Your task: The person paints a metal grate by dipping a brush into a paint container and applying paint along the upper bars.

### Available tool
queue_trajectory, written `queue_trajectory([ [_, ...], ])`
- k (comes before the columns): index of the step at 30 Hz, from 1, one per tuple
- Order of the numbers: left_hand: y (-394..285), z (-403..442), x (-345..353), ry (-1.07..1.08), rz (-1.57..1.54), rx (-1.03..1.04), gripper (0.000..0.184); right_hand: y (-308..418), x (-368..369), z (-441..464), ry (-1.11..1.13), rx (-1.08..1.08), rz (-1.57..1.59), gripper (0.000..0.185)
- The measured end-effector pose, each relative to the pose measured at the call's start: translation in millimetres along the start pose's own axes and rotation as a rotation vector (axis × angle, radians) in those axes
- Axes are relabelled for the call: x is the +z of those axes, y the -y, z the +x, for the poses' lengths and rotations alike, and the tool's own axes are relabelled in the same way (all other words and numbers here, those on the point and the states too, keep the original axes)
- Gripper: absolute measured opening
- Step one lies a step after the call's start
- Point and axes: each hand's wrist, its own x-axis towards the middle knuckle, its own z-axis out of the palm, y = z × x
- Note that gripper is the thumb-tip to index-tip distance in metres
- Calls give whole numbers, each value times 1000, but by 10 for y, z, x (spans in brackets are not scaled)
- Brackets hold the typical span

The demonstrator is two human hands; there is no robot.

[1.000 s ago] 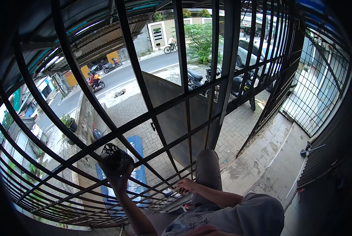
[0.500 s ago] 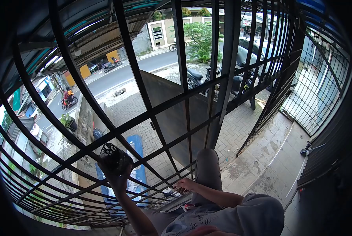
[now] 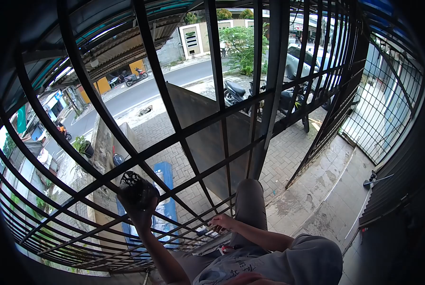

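My left hand (image 3: 140, 217) is raised at the left and closed around a dark, glossy container (image 3: 139, 192). Its top shows black with pale speckles, like a paint-smeared cup. Close behind it run the black bars of a metal grille (image 3: 181, 136). Lower and to the right, my right hand (image 3: 223, 222) is near my bent knee, its fingers curled together. They hold a slim tool that looks like a paintbrush (image 3: 203, 232), its dark end near the lower bars. The fingers partly hide it.
Beyond the grille lie a blue sheet-like surface (image 3: 164, 173), a dark metal panel (image 3: 200, 142), paving and parked motorcycles (image 3: 234, 90). A car (image 3: 300, 61) stands farther back. Steps (image 3: 317, 190) and a mesh gate (image 3: 383, 99) are at the right.
My right hand has shifted slightly left along the lower bars. The left hand and its container have barely moved. On the street, a motorcycle rider has moved farther left.
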Motion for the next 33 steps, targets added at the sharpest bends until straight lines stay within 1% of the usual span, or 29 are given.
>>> queue_trajectory([
  [2, 14, 8, 9, 4, -17, -14, 82, -212, -49, 213, 38, -84, 60, 32],
  [3, 16, 12, 8, 9, -34, -30, 83, -147, -35, 155, 41, -87, 61, 32],
  [5, 0, 12, 17, 11, -50, -41, 82, 43, -8, -19, 8, -29, -55, 31],
  [7, 45, 18, -4, 14, -67, -52, 82, -50, -28, 87, 19, -63, -37, 31],
  [9, 121, 34, -52, 62, -4, -59, 110, -184, -67, 226, 30, -93, -20, 30],
  [10, 112, 33, -44, 61, -3, -59, 110, -230, -81, 273, 39, -108, -9, 30],
  [12, 72, 18, 0, 14, -36, -61, 86, -274, -91, 281, 49, -121, 0, 29],
  [13, 68, 10, 0, 12, -36, -61, 86, -217, -81, 215, 46, -126, -12, 28],
  [16, 14, -8, 5, 16, -107, -83, 94, 7, -31, -41, 54, -130, -29, 30],
  [18, 31, -7, 3, 21, -108, -77, 95, 187, 28, -274, 66, -126, -35, 33],
  [20, 32, -8, -11, 48, -119, -98, 99, 370, 97, -528, 156, -219, 89, 35],
  [21, 26, -5, -14, 41, -120, -100, 99, 469, 130, -631, 157, -215, 83, 35],
  [23, 36, -16, -30, 44, -39, -103, 101, 632, 172, -804, 272, -358, 85, 40],
  [24, 79, -12, -55, 71, -29, -100, 106, 706, 129, -852, 376, -433, 128, 34],
  [25, 94, -21, -57, 66, -32, -108, 106, 882, 113, -972, 375, -423, 124, 34],
  [27, 93, -27, -60, 77, 1, -104, 109, 1408, 150, -1339, 476, -565, 29, 29],
  [29, 96, -24, -59, 99, -8, -114, 111, 1883, 178, -1664, 503, -635, 89, 25],
  [31, 77, -22, -21, 82, -80, -113, 108, 2288, 154, -1798, 592, -834, 94, 24],
  [33, 54, -18, -8, 89, -93, -122, 106, 2622, 169, -1892, 519, -986, 7, 20],
])
